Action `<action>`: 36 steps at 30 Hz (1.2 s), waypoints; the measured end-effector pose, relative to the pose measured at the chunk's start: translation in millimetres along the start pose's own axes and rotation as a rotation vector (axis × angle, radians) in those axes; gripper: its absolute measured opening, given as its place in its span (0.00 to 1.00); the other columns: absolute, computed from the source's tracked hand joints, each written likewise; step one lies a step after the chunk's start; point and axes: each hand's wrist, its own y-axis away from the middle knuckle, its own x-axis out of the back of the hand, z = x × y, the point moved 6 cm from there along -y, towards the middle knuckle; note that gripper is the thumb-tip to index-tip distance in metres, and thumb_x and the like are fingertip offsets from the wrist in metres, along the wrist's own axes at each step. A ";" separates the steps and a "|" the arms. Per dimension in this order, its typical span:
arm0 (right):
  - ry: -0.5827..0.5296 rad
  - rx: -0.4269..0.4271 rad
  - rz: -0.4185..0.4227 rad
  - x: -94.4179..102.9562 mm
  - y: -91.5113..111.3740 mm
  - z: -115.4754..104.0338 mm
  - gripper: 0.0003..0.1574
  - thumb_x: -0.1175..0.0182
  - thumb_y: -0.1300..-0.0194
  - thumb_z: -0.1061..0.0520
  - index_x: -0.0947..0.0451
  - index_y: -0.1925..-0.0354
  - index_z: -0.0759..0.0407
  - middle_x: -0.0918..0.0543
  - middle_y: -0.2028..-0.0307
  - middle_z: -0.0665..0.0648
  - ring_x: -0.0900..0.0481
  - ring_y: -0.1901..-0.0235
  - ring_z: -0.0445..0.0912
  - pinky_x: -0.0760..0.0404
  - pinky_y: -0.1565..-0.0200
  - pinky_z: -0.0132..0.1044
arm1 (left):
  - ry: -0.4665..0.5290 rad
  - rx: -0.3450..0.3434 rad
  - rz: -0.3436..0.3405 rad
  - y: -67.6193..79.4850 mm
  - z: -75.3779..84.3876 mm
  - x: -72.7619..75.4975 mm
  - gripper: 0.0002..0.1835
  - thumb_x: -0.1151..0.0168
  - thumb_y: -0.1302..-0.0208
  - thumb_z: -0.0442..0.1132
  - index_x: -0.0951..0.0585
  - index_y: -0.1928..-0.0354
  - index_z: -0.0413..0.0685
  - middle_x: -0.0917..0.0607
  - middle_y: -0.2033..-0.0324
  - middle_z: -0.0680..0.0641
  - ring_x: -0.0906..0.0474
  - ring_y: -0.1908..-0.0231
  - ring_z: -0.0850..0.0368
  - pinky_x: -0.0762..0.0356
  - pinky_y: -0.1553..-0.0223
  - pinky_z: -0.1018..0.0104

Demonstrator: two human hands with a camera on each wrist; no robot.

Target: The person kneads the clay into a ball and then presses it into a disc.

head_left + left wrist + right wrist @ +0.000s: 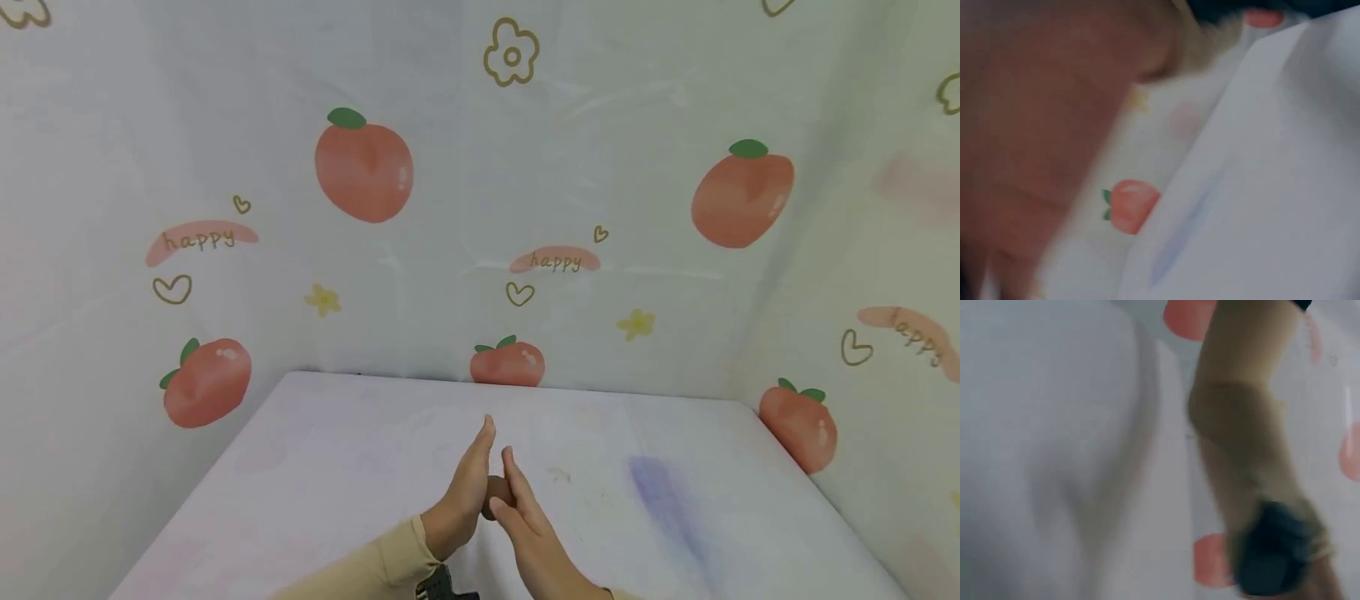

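Between two flat palms sits a brown lump (pixel 497 490), rounded and smooth-looking like dough or clay; its sides are partly hidden by the hands. My left hand (pixel 459 500) stands on edge with straight fingers pointing away and up, its palm against the lump. Opposite it, my right hand (pixel 542 546) presses from the other side, fingers extended, thumb lying across the lump's near side. In the left wrist view a blurred hand (pixel 1035 137) fills the left side, and the lump does not show there.
Under the hands spreads a white-covered table (pixel 360 467) with a purple smear (pixel 667 508) at right. Curtains (pixel 450 167) printed with peaches surround it. A black wrist device (pixel 438 583) is on the left sleeve (pixel 375 567), seen also as a dark device (pixel 1272 550) in the right wrist view.
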 end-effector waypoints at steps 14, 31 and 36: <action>0.126 -0.130 0.108 16.9 -11.0 12.4 0.39 0.71 0.20 0.46 0.64 0.26 0.69 0.61 0.25 0.67 0.70 0.26 0.63 0.69 0.32 0.66 | 0.060 -0.131 -0.174 7.7 8.8 -10.5 0.39 0.83 0.26 0.62 0.70 0.25 0.44 0.70 0.25 0.45 0.80 0.26 0.47 0.78 0.29 0.40; 0.164 -0.087 0.185 28.8 -27.3 14.5 0.37 0.71 0.20 0.48 0.62 0.26 0.69 0.62 0.25 0.67 0.68 0.26 0.62 0.67 0.30 0.64 | 0.121 -0.144 -0.172 16.1 5.7 -17.3 0.39 0.84 0.26 0.62 0.69 0.25 0.42 0.69 0.25 0.43 0.78 0.26 0.45 0.78 0.29 0.40; 0.164 -0.028 0.002 19.3 -26.4 61.8 0.42 0.71 0.21 0.41 0.70 0.24 0.62 0.68 0.24 0.63 0.73 0.26 0.61 0.64 0.32 0.68 | -0.004 -0.162 -0.051 -7.6 -2.5 5.0 0.37 0.85 0.27 0.64 0.65 0.23 0.55 0.69 0.24 0.50 0.80 0.26 0.48 0.81 0.32 0.35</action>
